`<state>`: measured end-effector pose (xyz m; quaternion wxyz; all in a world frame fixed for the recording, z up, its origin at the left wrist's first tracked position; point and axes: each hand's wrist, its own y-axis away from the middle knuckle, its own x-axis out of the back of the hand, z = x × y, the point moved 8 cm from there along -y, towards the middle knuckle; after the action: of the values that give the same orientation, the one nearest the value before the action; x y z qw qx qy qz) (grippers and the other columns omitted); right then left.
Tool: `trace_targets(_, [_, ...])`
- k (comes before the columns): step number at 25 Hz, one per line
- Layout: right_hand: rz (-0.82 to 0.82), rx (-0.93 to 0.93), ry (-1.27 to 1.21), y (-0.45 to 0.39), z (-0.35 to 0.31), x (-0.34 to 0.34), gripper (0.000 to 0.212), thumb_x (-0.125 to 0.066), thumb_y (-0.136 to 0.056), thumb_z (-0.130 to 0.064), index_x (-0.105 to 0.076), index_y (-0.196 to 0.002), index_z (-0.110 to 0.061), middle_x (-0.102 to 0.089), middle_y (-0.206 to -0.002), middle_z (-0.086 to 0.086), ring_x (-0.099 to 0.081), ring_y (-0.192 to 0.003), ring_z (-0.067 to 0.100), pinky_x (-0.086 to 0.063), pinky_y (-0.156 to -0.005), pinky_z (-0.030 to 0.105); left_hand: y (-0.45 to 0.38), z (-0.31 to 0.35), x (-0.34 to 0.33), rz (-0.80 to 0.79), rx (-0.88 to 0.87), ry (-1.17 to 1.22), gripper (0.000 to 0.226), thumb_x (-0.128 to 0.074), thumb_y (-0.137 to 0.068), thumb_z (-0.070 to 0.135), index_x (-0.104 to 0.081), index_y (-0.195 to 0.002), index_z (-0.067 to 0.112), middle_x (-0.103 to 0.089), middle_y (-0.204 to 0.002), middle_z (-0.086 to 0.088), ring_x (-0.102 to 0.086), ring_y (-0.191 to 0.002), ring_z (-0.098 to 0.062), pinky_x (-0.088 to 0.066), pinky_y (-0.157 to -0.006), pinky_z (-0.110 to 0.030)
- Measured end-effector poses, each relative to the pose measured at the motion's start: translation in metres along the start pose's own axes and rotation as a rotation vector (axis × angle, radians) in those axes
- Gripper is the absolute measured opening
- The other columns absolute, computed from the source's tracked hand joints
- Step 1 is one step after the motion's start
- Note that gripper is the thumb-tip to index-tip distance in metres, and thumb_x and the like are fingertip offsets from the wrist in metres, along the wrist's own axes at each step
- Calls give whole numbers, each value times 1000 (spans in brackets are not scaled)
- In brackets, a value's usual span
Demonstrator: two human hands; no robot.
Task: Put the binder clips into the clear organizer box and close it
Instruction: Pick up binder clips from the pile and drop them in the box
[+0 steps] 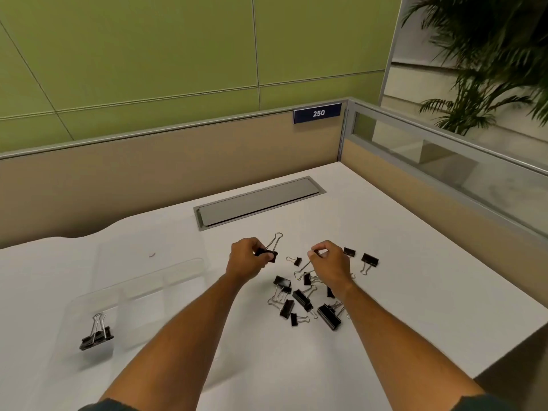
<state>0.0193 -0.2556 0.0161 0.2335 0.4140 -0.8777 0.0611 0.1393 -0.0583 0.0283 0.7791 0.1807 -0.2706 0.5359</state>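
At a white desk (415, 262), my left hand (246, 259) pinches a black binder clip (268, 253) while my right hand (329, 262) grips the wire handle of another clip (305, 266) above a scattered pile of clips (302, 298). One large clip (96, 336) sits in the open clear organizer box (133, 292) to the left.

Left hand (247, 258): fingers curled, thumb and forefinger pinched on a black metal binder clip with silver wire handles (270, 251), knuckles up. Right hand (329, 262): fingers bent, fingertips pinched on the thin silver wire handle of a second clip (305, 266), wrist slightly flexed. Both forearms: bare, extended forward and converging, dark sleeve edges at the lower frame
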Motion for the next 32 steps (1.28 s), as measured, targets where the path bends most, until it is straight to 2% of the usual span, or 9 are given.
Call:
trace_targets(5, [-16,-83,-178,13,-13,-20,16,-71,-84,-16,-61,-96,-12,-65,-85,0,-60,-68,7,-43,-54,20,15,-23,28,18,64,90,14,-79,-76,20,-67,-75,12,-63,-70,-2,-57,-65,-17,-53,-67,-37])
trace_targets(9, [-69,-99,-283,23,-25,-46,24,-73,-81,-18,-61,-102,-17,-69,-93,9,-68,-80,21,-58,-75,36,27,-47,59,52,132,179,17,-79,-76,19,-69,-78,6,-65,-73,-8,-57,-62,-17,-55,-69,-39])
trace_targets(12, [-124,-78,-326,32,-39,-71,20,-70,-85,-10,-66,-104,-10,-67,-98,9,-68,-82,19,-60,-74,31,38,-61,82,74,154,216,21,-79,-77,19,-71,-82,1,-68,-78,-12,-61,-64,-18,-58,-71,-41])
trace_targets(14, [-147,-57,-343,40,-48,-86,13,-69,-85,-6,-69,-98,-6,-65,-98,8,-67,-89,21,-59,-73,28,45,-69,97,95,158,226,21,-79,-78,19,-71,-84,1,-69,-81,-12,-62,-67,-17,-58,-68,-35])
trace_targets(17, [-197,-29,-354,51,-59,-110,7,-69,-85,-5,-71,-92,-3,-69,-98,13,-68,-95,26,-59,-76,31,58,-83,119,137,177,252,19,-78,-79,21,-73,-86,4,-70,-84,-10,-64,-69,-16,-58,-64,-24])
trace_targets(21, [-239,29,-285,65,-75,-140,7,-73,-82,-12,-73,-77,-17,-72,-86,5,-68,-89,21,-59,-80,35,74,-103,150,199,195,261,15,-77,-80,20,-74,-85,7,-70,-78,-5,-62,-66,-16,-58,-62,-24])
trace_targets(24, [-260,83,-235,80,-89,-160,4,-74,-81,-15,-73,-79,-18,-72,-81,-1,-63,-78,14,-51,-74,25,86,-120,174,243,205,254,12,-75,-81,19,-74,-84,7,-71,-75,-7,-61,-62,-18,-59,-68,-34])
trace_targets(29, [-326,132,-216,103,-109,-198,17,-73,-81,-13,-73,-70,-26,-73,-77,1,-66,-73,16,-58,-85,39,107,-153,212,297,243,217,12,-74,-82,20,-73,-84,8,-70,-71,-7,-62,-57,-18,-58,-64,-30])
trace_targets(32, [-360,128,-216,116,-116,-220,13,-71,-83,-10,-73,-75,-20,-73,-81,1,-68,-73,17,-59,-85,43,120,-176,233,319,278,205,11,-72,-84,17,-72,-84,7,-68,-69,-9,-61,-56,-19,-55,-60,-27])
